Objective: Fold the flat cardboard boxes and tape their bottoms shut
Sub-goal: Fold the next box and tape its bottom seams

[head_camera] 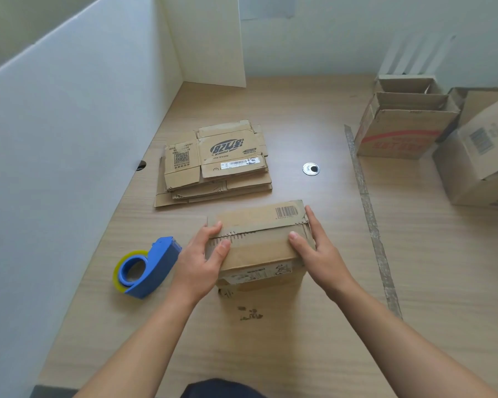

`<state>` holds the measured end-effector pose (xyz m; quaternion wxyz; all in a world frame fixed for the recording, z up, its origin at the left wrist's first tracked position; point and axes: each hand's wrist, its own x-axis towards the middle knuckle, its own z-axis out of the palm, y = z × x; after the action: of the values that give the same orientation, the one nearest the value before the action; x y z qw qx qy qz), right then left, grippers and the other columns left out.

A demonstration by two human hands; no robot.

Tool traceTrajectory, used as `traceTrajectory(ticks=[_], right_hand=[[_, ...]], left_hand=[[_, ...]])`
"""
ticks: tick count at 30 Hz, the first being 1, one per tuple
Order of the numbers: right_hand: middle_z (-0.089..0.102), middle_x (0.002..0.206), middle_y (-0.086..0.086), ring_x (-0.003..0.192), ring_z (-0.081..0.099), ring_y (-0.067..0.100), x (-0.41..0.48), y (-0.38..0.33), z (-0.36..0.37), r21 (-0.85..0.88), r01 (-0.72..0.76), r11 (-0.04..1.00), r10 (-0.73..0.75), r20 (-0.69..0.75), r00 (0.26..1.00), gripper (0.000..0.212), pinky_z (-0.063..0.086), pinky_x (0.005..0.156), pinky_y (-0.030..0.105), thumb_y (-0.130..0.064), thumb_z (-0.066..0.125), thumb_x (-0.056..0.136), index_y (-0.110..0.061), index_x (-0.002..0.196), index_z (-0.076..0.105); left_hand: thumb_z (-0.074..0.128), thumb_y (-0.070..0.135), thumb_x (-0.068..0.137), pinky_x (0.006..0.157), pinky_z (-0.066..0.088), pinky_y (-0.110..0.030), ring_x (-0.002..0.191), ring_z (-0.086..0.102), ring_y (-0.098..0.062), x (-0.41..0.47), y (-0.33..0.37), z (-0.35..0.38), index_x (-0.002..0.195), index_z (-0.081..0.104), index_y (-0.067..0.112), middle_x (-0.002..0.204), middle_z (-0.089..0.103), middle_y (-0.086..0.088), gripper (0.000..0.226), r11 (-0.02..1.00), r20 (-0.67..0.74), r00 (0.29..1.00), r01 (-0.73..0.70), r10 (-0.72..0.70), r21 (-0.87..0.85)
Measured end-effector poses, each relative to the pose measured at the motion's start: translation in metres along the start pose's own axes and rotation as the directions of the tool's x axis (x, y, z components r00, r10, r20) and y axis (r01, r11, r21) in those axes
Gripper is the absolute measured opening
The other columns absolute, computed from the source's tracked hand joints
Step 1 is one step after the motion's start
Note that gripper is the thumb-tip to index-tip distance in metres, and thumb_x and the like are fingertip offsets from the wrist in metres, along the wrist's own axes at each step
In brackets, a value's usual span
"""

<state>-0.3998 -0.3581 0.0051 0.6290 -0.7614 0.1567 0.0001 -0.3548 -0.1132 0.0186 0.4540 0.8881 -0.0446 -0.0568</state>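
Gripping box (256, 248) at both ends w/ left hand (202, 255) & right hand (318, 249), prob. pinning flaps (259, 221) shut for taping; tape dispenser (148, 268) near.

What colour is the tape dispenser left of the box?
Blue; the tape dispenser beside the cardboard box carries a yellowish tape roll. Head view shows it best.
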Motion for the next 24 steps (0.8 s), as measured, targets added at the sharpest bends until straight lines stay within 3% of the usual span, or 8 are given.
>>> traceTrajectory(ticks=[4, 7, 11, 16, 18, 21, 22, 24], right_hand=[[0.05, 0.13, -0.03, 0.127, 0.053, 0.007, 0.012, -0.006, 0.002, -0.058, 0.001, 0.998, -0.002, -0.015, 1.0, 0.067, 0.044, 0.11, 0.037, -0.044, 0.06, 0.096, -0.058, 0.149, 0.023], [0.044, 0.143, -0.022, 0.133, 0.047, 0.009, 0.019, -0.009, 0.008, -0.135, 0.057, 0.989, -0.057, -0.001, 0.998, 0.067, 0.04, 0.113, 0.038, -0.042, 0.059, 0.097, -0.054, 0.151, 0.021], [0.042, 0.145, -0.019, 0.137, 0.042, 0.008, 0.015, 0.005, 0.02, -0.123, 0.03, 0.992, -0.022, 0.074, 0.997, 0.064, 0.034, 0.117, 0.032, -0.035, 0.06, 0.098, -0.051, 0.151, 0.028], [0.041, 0.145, -0.02, 0.133, 0.037, -0.004, -0.013, 0.033, 0.039, -0.23, 0.106, 0.968, -0.078, 0.126, 0.989, 0.06, 0.026, 0.109, 0.012, -0.032, 0.06, 0.099, -0.041, 0.151, 0.032], [0.042, 0.147, -0.017, 0.134, 0.037, -0.002, -0.015, 0.037, 0.041, -0.244, 0.135, 0.96, -0.106, 0.127, 0.986, 0.057, 0.027, 0.114, 0.017, -0.033, 0.06, 0.099, -0.042, 0.149, 0.034], [0.034, 0.156, 0.002, 0.146, 0.029, 0.018, -0.008, 0.037, 0.038, -0.382, 0.11, 0.917, -0.075, 0.106, 0.992, 0.05, 0.025, 0.12, 0.037, -0.037, 0.057, 0.099, -0.037, 0.147, 0.043], [0.028, 0.159, 0.007, 0.149, 0.022, 0.025, -0.005, 0.034, 0.037, -0.483, 0.124, 0.867, -0.086, 0.1, 0.991, 0.048, 0.023, 0.121, 0.042, -0.039, 0.055, 0.099, -0.032, 0.145, 0.047], [0.028, 0.16, 0.012, 0.151, 0.017, 0.035, 0.0, 0.024, 0.039, -0.707, 0.273, 0.653, -0.256, 0.134, 0.957, 0.046, 0.025, 0.118, 0.052, -0.041, 0.051, 0.095, -0.023, 0.137, 0.056]], left_hand=[[0.055, 0.04, 0.099, 0.101, 0.036, -0.026, 0.132, 0.047, -0.012, 0.013, 0.001, 0.01, 0.136, 0.053, 0.028, 0.136, 0.051, 0.019, 0.039, 1.0, -0.001, 1.0, 0.022, -0.022, 0.017], [0.053, 0.041, 0.1, 0.1, 0.036, -0.028, 0.133, 0.047, -0.017, 0.015, -0.005, 0.01, 0.138, 0.051, 0.027, 0.145, 0.052, 0.009, 0.04, 0.997, 0.012, 0.999, 0.048, -0.048, 0.057], [0.055, 0.042, 0.099, 0.104, 0.042, -0.038, 0.129, 0.051, -0.021, 0.009, -0.017, -0.002, 0.138, 0.053, 0.026, 0.14, 0.057, 0.004, 0.043, 0.989, 0.012, 0.998, 0.065, -0.067, 0.134], [0.06, 0.038, 0.096, 0.105, 0.037, -0.028, 0.133, 0.05, -0.017, -0.016, -0.042, -0.009, 0.134, 0.059, 0.023, 0.137, 0.06, 0.006, 0.041, 0.98, 0.029, 0.997, 0.068, -0.075, 0.185], [0.061, 0.037, 0.096, 0.109, 0.037, -0.033, 0.137, 0.047, -0.017, -0.021, -0.045, -0.006, 0.132, 0.061, 0.022, 0.138, 0.06, 0.006, 0.039, 0.978, 0.006, 0.998, 0.066, -0.068, 0.196], [0.061, 0.036, 0.096, 0.108, 0.037, -0.033, 0.137, 0.048, -0.019, -0.016, -0.043, -0.002, 0.13, 0.063, 0.02, 0.136, 0.062, 0.004, 0.037, 0.976, -0.01, 0.998, 0.059, -0.058, 0.209], [0.061, 0.036, 0.096, 0.108, 0.038, -0.034, 0.137, 0.048, -0.02, -0.014, -0.041, -0.001, 0.129, 0.064, 0.02, 0.134, 0.063, 0.003, 0.036, 0.976, -0.011, 0.998, 0.056, -0.054, 0.21], [0.062, 0.035, 0.096, 0.107, 0.04, -0.036, 0.136, 0.049, -0.02, -0.012, -0.04, 0.0, 0.128, 0.064, 0.02, 0.133, 0.064, 0.002, 0.035, 0.976, -0.013, 0.998, 0.056, -0.055, 0.208]])
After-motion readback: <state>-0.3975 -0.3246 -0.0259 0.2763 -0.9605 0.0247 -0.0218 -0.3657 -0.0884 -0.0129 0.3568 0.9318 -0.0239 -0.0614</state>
